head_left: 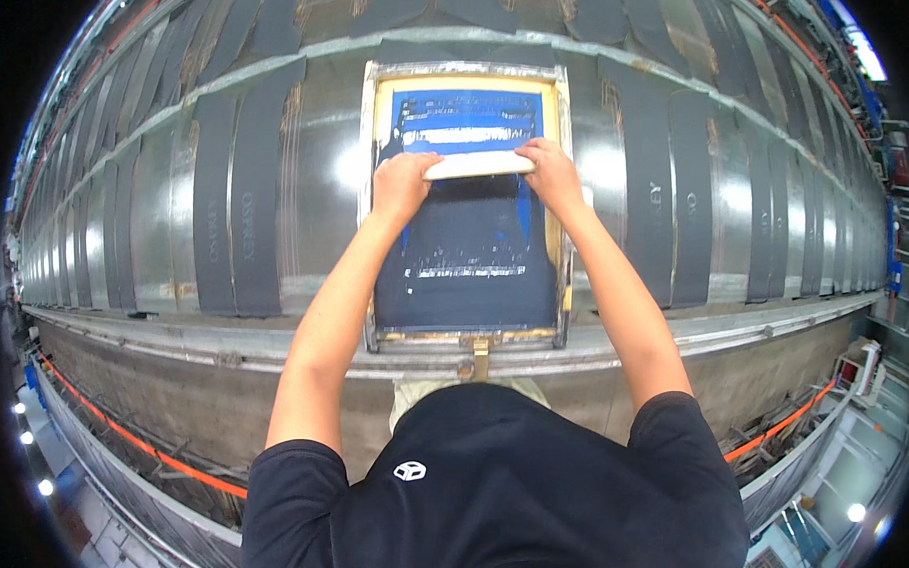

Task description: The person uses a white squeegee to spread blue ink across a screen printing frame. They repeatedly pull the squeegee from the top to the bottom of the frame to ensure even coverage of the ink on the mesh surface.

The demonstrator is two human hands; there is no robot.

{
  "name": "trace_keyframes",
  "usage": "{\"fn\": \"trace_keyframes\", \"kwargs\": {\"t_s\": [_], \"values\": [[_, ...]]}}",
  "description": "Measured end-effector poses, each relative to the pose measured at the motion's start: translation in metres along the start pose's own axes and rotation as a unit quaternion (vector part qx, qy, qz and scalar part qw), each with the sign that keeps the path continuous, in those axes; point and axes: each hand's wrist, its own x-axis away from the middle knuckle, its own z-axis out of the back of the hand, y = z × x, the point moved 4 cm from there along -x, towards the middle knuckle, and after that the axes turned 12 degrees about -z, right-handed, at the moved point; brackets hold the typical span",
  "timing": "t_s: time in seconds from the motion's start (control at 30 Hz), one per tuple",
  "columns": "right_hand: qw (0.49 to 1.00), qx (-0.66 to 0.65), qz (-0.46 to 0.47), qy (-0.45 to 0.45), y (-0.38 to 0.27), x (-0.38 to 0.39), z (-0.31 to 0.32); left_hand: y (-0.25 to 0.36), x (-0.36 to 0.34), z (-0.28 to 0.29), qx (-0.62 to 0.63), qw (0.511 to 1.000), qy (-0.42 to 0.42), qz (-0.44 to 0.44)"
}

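Observation:
A screen printing frame [560, 100] lies on the long metal table in front of me, with a yellow border, blue mesh and dark ink [465, 299] spread over its lower part. Across its upper middle is a white squeegee [478, 165], gripped at its left end by my left hand [401, 186] and at its right end by my right hand [553, 173], fingers curled on both. The underside of the squeegee is hidden. A brass-coloured bracket [481, 358] sits at the frame's near edge.
Dark fabric panels [652, 207] lie in rows along the metal table [321, 198] on both sides and beyond the frame. A metal rail [226, 342] runs along the near edge, with orange strips [160, 455] below it.

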Motion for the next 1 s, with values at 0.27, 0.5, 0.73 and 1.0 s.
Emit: {"fn": "trace_keyframes", "kwargs": {"t_s": [0.27, 0.5, 0.73, 1.0], "values": [[0.999, 0.01, -0.051, -0.014, 0.017, -0.075, -0.014, -0.041, -0.08, 0.003, -0.016, 0.994, -0.072, 0.076], [0.998, -0.025, -0.056, -0.011, -0.006, 0.077, -0.007, 0.029, 0.048, -0.001, -0.013, 0.999, -0.039, 0.035], [0.993, -0.073, -0.079, -0.052, -0.049, 0.214, 0.003, 0.103, 0.19, 0.007, -0.013, 0.997, -0.056, 0.055], [0.998, -0.045, -0.033, -0.016, -0.031, 0.113, 0.009, 0.059, 0.1, 0.01, -0.053, 0.999, 0.013, 0.003]]}}
